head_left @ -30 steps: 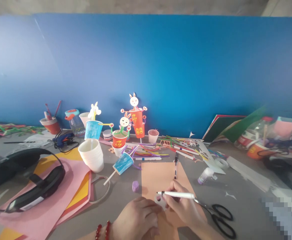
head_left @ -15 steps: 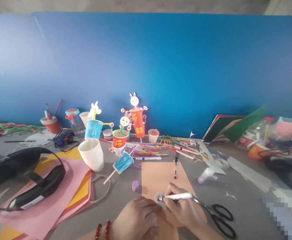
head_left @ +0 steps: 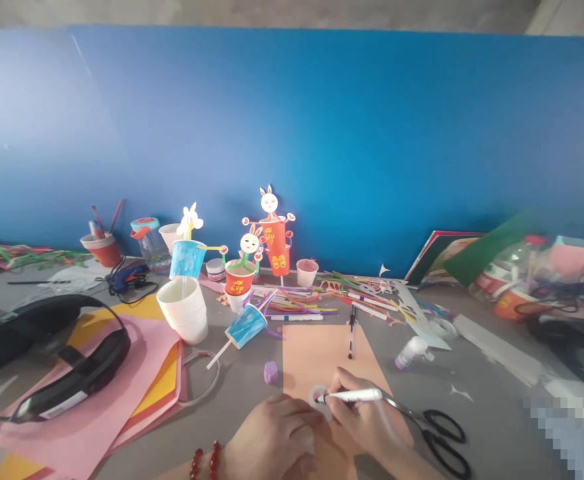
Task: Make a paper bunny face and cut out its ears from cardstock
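On the flat, rectangular peach paper sheet (head_left: 317,350), I should stroke the slim white marker (head_left: 365,395), pinched low in my right hand (head_left: 367,420), lightly over 1 small, round pale paper piece (head_left: 313,401), my left hand (head_left: 272,433) bracing beside it, its grip impossible to tell.

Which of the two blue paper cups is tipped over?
The blue paper cup right of the white cup stack: it lies slanted, its white stick pointing nearer and left. The other blue cup is upright above that stack.

orange sheet (head_left: 307,353); white marker (head_left: 362,395), black tip; purple cap (head_left: 271,373); red bracelet beads (head_left: 215,460).
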Motion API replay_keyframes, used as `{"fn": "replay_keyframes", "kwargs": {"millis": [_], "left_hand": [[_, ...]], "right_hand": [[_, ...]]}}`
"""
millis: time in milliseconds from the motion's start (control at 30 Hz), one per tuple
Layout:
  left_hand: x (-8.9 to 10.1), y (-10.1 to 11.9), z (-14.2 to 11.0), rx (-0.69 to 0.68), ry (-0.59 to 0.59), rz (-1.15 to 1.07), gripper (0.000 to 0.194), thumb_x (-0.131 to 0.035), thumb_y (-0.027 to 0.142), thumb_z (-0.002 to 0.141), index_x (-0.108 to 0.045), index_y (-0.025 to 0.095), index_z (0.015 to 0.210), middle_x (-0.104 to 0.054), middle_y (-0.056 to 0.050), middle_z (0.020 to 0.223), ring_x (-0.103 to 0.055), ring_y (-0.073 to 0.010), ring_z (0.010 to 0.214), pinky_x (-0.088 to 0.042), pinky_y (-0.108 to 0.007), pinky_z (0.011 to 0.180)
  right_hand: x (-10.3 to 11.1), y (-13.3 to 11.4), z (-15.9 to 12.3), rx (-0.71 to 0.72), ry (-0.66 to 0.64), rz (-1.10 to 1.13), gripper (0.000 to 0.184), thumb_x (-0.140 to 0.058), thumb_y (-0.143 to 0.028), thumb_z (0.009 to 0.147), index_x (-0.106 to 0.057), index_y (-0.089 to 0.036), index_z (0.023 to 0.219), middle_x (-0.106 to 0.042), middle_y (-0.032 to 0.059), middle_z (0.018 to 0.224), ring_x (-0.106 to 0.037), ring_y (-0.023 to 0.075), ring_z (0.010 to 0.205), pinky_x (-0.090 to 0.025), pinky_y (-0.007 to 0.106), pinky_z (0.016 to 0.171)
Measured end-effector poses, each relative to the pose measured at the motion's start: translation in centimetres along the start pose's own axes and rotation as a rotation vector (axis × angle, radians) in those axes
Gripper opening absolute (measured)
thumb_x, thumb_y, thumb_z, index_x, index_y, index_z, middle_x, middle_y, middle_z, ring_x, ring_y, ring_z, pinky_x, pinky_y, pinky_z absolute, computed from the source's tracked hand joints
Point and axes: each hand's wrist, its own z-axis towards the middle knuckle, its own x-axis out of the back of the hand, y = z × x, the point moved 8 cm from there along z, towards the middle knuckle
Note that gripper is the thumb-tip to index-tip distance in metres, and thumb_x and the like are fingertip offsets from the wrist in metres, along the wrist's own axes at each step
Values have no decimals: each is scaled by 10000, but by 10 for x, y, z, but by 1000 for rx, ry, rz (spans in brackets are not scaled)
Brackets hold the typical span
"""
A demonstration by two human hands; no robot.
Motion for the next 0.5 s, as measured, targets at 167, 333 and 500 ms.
{"fn": "replay_keyframes", "kwargs": {"millis": [167,333,500], "left_hand": [[2,1,1,-17,8,-9,75,-630,186,855,-579,206,803,-713,-38,1255,-667,-225,1088,-501,-323,916],[4,2,1,-23,36,-21,107,-645,176,839,-551,199,793,-708,-17,1274,-677,-220,1081,-501,-317,913],[5,3,1,-18,63,-38,74,-598,163,839,-565,209,790,-722,-31,1239,-679,-229,1077,-504,-319,930]], "right_hand": [[-1,7,-1,-20,26,21,214,-513,-230,852,-415,-264,666,-507,-33,527,-508,173,505,-425,273,494],[-3,7,-1,-20,0,17,213,-498,-224,859,-407,-255,669,-492,-31,530,-486,158,511,-413,267,506],[-3,10,-1,-16,6,50,220,-519,-222,858,-427,-265,663,-510,-23,515,-496,181,499,-415,296,491]]}}
